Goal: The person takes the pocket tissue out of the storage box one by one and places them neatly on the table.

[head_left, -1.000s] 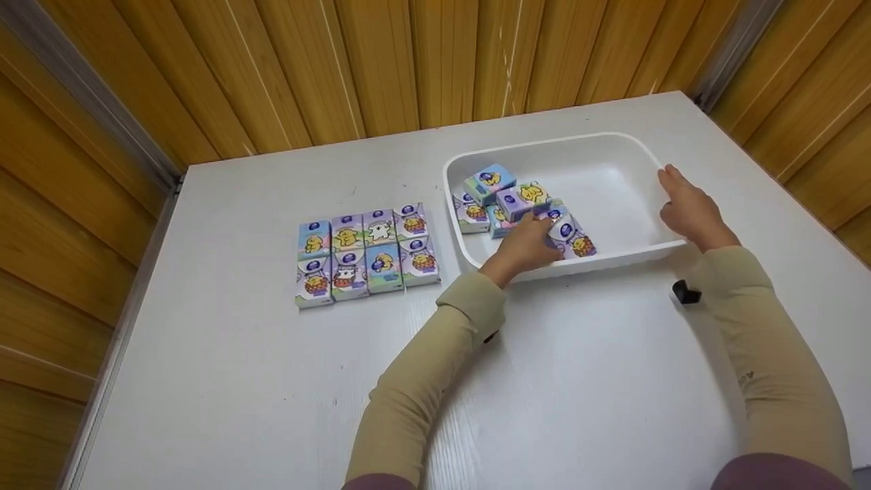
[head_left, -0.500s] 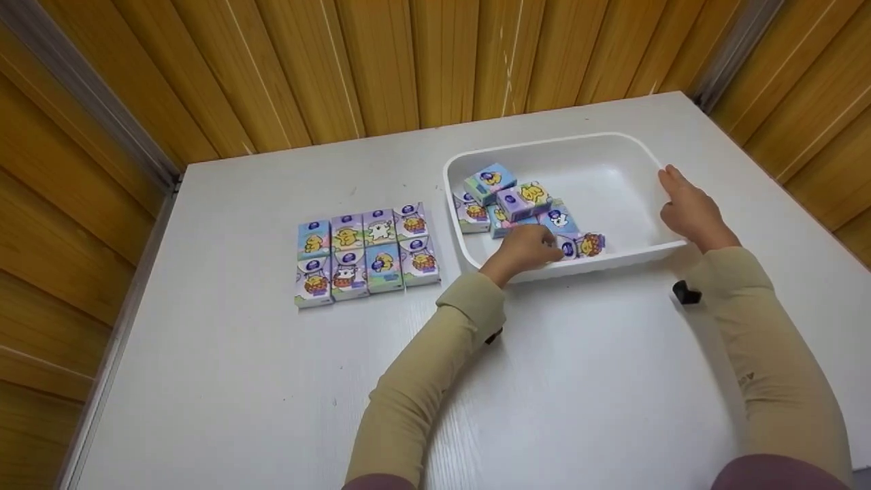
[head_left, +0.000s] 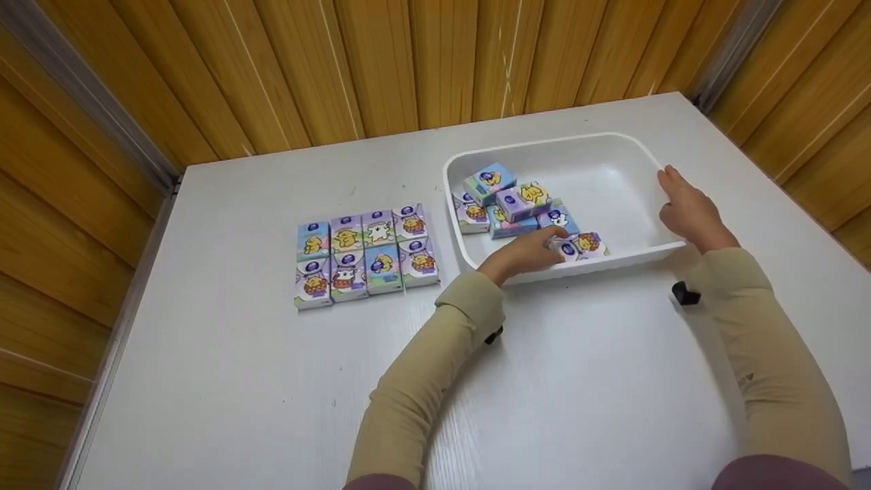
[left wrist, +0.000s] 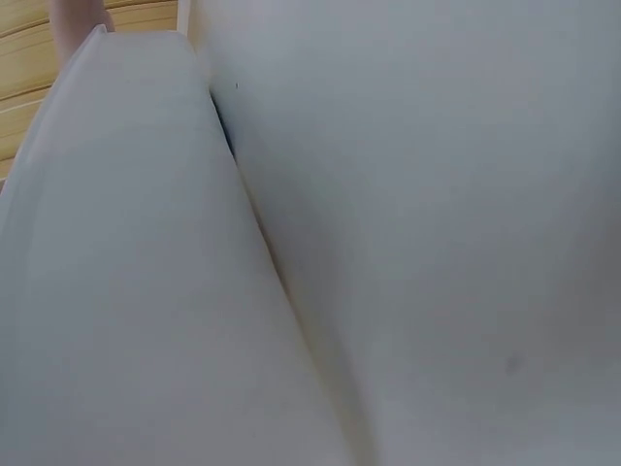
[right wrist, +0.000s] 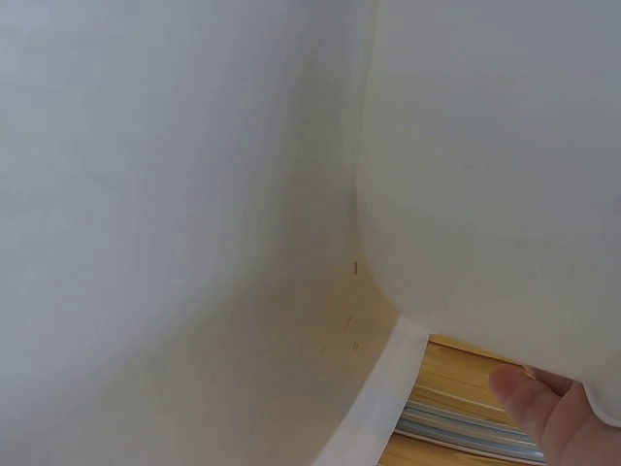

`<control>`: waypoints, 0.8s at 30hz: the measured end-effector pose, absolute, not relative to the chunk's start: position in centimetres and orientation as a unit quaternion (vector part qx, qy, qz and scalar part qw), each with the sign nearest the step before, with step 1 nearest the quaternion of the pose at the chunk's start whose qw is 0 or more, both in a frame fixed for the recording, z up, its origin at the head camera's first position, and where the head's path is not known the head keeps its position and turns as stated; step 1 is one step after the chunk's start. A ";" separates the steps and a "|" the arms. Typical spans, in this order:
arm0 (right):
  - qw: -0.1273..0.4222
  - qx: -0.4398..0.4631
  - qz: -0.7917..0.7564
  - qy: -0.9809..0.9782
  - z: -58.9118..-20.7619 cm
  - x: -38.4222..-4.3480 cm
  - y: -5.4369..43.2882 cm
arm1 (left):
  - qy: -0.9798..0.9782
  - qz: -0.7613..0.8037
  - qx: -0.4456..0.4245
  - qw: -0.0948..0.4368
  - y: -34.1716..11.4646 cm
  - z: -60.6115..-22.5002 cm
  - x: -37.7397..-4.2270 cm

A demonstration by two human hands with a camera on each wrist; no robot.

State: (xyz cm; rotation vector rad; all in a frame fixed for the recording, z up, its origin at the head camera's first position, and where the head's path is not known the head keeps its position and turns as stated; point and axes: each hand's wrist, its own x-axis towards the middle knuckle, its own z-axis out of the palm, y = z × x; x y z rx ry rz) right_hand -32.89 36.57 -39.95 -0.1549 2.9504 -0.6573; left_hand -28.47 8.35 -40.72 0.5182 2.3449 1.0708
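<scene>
In the head view, my left hand (head_left: 527, 253) reaches over the front wall of a white plastic tray (head_left: 633, 253). Its thumb and fingers pinch the left end of a small purple-and-white tissue pack (head_left: 590, 245) lying along that wall. Behind it, several similar cartoon-printed packs are heaped in the tray's left part, a purple one (head_left: 524, 199) on top. My right hand (head_left: 693, 209) grips the tray's right rim. The left wrist view shows only the tray's outer wall (left wrist: 146, 243) and the tabletop. In the right wrist view, some fingers (right wrist: 543, 413) show at the rim.
Left of the tray, several tissue packs (head_left: 347, 272) lie side by side in two rows on the white table (head_left: 238, 381). Slatted wooden walls (head_left: 381, 68) stand behind and at both sides. A small black object (head_left: 686, 293) is by the right sleeve.
The purple-and-white pack by the front wall has been turned from slanting to nearly along the wall. My left fingers have shifted around its left end. The right hand and tray stay put.
</scene>
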 end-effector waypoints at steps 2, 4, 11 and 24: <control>0.057 -0.059 -0.210 0.974 -39.9 -32.8 36.6 | 0.857 0.397 0.191 0.267 8.3 -40.7 -28.5; 0.055 -0.066 -0.205 0.975 -39.9 -32.8 36.6 | 0.852 0.399 0.193 0.278 8.2 -40.6 -28.5; 0.045 -0.060 -0.215 0.974 -39.8 -32.8 36.7 | 0.842 0.397 0.193 0.310 7.9 -40.4 -28.7; 0.055 -0.045 -0.223 0.972 -39.7 -32.9 36.6 | 0.836 0.423 0.189 0.293 7.7 -40.4 -28.9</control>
